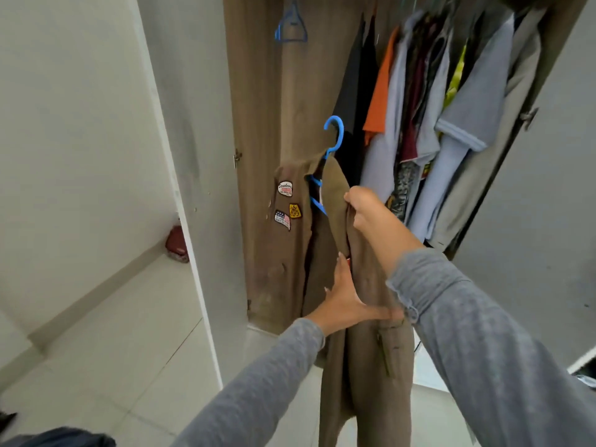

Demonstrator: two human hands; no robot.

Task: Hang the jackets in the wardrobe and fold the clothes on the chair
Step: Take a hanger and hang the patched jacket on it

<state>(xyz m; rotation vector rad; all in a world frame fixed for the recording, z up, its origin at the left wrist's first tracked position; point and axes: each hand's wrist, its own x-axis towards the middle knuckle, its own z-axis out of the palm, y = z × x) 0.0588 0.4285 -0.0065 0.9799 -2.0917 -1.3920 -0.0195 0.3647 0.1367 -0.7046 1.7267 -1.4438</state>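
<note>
A brown jacket (pixel 364 350) with sewn patches on its front hangs on a blue hanger (pixel 333 137) held up in front of the open wardrobe (pixel 258 124). My right hand (pixel 362 206) is shut on the jacket's collar edge just below the hanger's hook. My left hand (pixel 345 298) presses on the jacket's front panel lower down, its fingers spread against the cloth. The hanger's hook points up, free of the rail, and the rail itself is out of view.
Several shirts (pixel 429 124) hang packed on the right side of the wardrobe. An empty blue hanger (pixel 292 25) hangs at the top left inside. The white wardrobe door (pixel 193 188) stands open on the left. Dark clothing (pixel 64 438) lies at the bottom left.
</note>
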